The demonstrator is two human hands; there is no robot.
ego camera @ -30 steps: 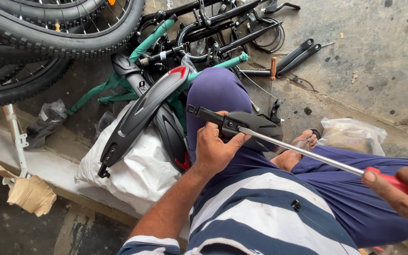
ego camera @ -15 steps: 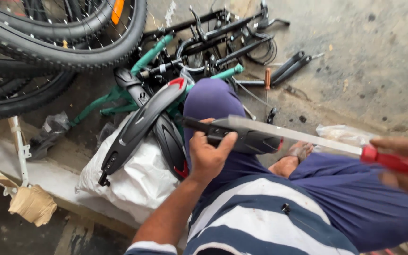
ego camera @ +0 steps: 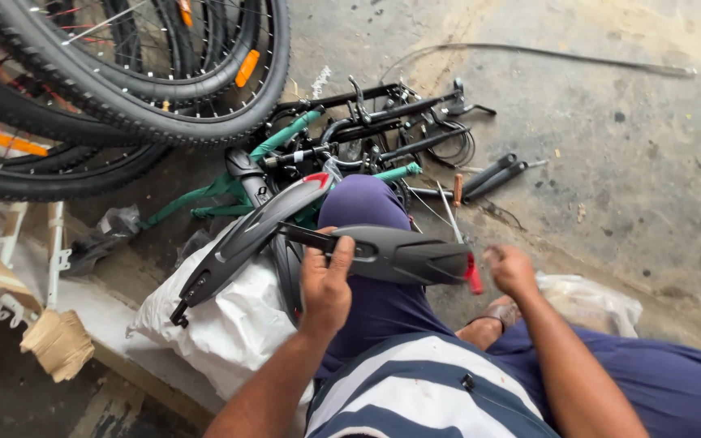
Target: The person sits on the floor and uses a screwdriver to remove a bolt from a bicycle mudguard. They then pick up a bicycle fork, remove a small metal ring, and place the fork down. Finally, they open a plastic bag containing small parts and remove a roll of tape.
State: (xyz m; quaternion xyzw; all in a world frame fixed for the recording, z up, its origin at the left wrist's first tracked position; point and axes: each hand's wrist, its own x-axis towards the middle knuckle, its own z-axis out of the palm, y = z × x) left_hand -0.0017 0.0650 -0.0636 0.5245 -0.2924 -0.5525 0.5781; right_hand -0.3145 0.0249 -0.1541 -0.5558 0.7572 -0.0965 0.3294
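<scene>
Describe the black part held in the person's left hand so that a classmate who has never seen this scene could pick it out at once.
Start at the big knobbly bicycle tyres at top left and drop to the purple-trousered knee below them. Across that knee the left hand grips a black plastic mudguard. Unlike the longer mudguard lying on the white sack, it is held up and points right.

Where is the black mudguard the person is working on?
In the head view, the black mudguard sits mid-frame across the person's raised knee, gripped by the left hand, its tip by the right hand.
</scene>
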